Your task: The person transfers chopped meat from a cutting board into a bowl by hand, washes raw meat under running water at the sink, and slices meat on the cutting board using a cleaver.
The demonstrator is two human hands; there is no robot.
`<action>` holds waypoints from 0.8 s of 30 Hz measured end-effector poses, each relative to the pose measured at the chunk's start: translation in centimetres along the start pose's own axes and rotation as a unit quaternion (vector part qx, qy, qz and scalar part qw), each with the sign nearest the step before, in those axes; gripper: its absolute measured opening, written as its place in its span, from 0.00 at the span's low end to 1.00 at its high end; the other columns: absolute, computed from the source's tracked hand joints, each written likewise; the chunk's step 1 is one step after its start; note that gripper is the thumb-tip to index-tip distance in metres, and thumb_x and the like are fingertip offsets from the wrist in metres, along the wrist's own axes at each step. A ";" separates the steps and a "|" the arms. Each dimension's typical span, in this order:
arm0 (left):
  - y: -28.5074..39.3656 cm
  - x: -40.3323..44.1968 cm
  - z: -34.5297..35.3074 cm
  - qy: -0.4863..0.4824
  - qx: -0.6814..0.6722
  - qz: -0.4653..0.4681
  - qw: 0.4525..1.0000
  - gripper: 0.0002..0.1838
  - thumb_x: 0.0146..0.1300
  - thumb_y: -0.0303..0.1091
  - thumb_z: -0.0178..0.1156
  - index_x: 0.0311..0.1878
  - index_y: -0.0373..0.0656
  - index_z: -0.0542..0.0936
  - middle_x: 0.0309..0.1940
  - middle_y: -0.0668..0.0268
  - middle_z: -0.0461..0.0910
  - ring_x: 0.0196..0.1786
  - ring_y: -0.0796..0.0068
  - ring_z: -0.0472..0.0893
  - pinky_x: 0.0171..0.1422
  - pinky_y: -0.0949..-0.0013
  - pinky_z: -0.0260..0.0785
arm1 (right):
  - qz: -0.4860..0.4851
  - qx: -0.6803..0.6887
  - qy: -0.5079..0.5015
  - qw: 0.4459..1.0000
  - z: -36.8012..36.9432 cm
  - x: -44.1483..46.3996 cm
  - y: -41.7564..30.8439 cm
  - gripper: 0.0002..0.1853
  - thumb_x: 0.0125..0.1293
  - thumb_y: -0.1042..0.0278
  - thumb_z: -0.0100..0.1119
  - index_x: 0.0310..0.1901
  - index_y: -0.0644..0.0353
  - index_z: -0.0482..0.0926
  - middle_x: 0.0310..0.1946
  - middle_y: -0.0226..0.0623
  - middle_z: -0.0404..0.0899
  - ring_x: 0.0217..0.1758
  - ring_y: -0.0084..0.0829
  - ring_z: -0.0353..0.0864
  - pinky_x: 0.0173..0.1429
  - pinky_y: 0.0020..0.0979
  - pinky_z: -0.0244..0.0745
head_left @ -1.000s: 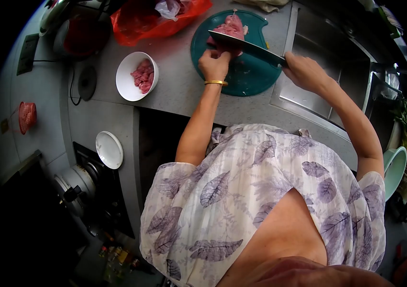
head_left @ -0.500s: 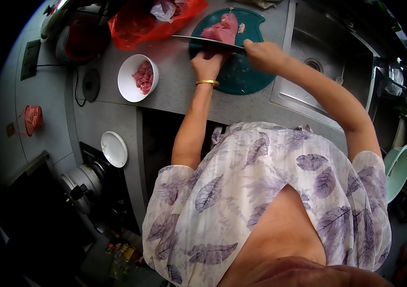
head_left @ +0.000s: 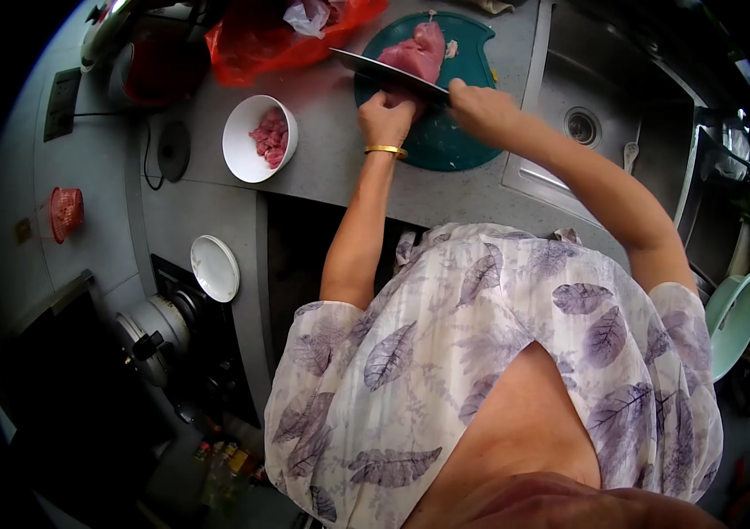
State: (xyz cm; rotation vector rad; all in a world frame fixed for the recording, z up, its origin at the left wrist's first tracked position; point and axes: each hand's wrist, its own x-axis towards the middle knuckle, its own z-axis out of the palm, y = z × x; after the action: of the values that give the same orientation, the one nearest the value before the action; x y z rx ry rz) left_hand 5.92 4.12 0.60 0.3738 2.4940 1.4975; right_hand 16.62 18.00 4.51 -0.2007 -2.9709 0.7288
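A piece of raw pink meat [head_left: 419,55] lies on the round green cutting board [head_left: 454,145]. My right hand [head_left: 483,110] is wrapped round the handle of a kitchen knife [head_left: 392,74], whose wide dark blade crosses the near part of the meat. On the near side of the blade, my left hand [head_left: 387,117] curls its fingers at the meat's near end; the blade partly hides the fingertips. Left of that hand stands a white bowl [head_left: 236,141] with cut meat pieces [head_left: 270,138] inside.
A red plastic bag [head_left: 256,44] lies behind the bowl. The steel sink [head_left: 560,167] adjoins the board on the right, with a pale green basin [head_left: 735,326] nearer. At left are a white lid-like dish [head_left: 215,268] and a pot [head_left: 159,331] on the stove.
The knife now slants more steeply across the meat, its far-left tip higher, and more of the blade's face shows. Both hands stay close to where they were. The whole view has shifted slightly.
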 end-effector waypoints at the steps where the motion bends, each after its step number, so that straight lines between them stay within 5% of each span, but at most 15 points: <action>1: -0.1 0.2 0.2 0.002 0.004 0.003 1.000 0.10 0.39 0.31 0.63 0.25 0.34 0.79 0.21 0.65 0.79 0.25 0.80 0.74 0.32 0.73 0.69 | 0.006 0.006 0.014 1.000 0.7 0.7 -0.1 0.08 0.59 0.70 0.49 0.33 0.66 0.65 0.23 0.53 0.77 0.27 0.53 0.79 0.31 0.46 0.75; 5: -0.8 1.1 -0.3 0.004 -0.062 -0.044 0.997 0.10 0.39 0.30 0.64 0.25 0.33 0.80 0.22 0.61 0.80 0.28 0.76 0.78 0.35 0.71 0.71 | -0.007 0.002 0.015 1.000 1.2 1.2 0.2 0.08 0.58 0.70 0.50 0.34 0.65 0.65 0.23 0.53 0.78 0.27 0.53 0.79 0.30 0.45 0.75; 7: -3.2 2.1 -0.6 0.002 -0.127 -0.063 0.990 0.04 0.42 0.24 0.60 0.23 0.34 0.78 0.20 0.64 0.77 0.24 0.77 0.75 0.28 0.73 0.70 | -0.029 -0.010 0.001 1.000 0.6 -0.4 1.1 0.09 0.58 0.70 0.50 0.35 0.65 0.65 0.23 0.53 0.78 0.27 0.53 0.79 0.31 0.46 0.75; 13: -3.2 2.9 -3.9 -0.117 -0.348 -0.212 0.906 0.04 0.44 0.20 0.53 0.22 0.40 0.71 0.24 0.69 0.71 0.26 0.77 0.74 0.36 0.68 0.75 | 0.056 -0.079 -0.093 0.991 -2.8 -4.3 2.6 0.05 0.62 0.71 0.45 0.36 0.64 0.65 0.23 0.54 0.77 0.29 0.52 0.79 0.32 0.46 0.74; 21: -3.3 2.2 -5.3 -0.148 -0.465 -0.270 0.830 0.05 0.45 0.25 0.51 0.27 0.40 0.74 0.28 0.63 0.74 0.28 0.70 0.74 0.28 0.70 0.66 | 0.084 -0.065 -0.043 0.993 -4.3 -2.1 3.3 0.10 0.61 0.65 0.51 0.36 0.63 0.67 0.28 0.51 0.77 0.34 0.52 0.77 0.39 0.45 0.72; 24: -3.1 2.2 -5.1 -0.155 -0.523 -0.268 0.794 0.15 0.57 0.30 0.49 0.49 0.43 0.73 0.40 0.61 0.77 0.37 0.70 0.76 0.30 0.69 0.66 | 0.093 -0.040 -0.042 0.994 -5.9 -2.5 3.0 0.11 0.61 0.62 0.52 0.35 0.62 0.69 0.29 0.52 0.77 0.34 0.52 0.76 0.38 0.46 0.69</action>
State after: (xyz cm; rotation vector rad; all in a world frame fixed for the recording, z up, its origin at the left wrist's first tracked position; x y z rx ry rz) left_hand 1.98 -0.85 0.18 -0.2550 1.0641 2.0030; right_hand 20.09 23.00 8.23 -0.4704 -3.0947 0.6500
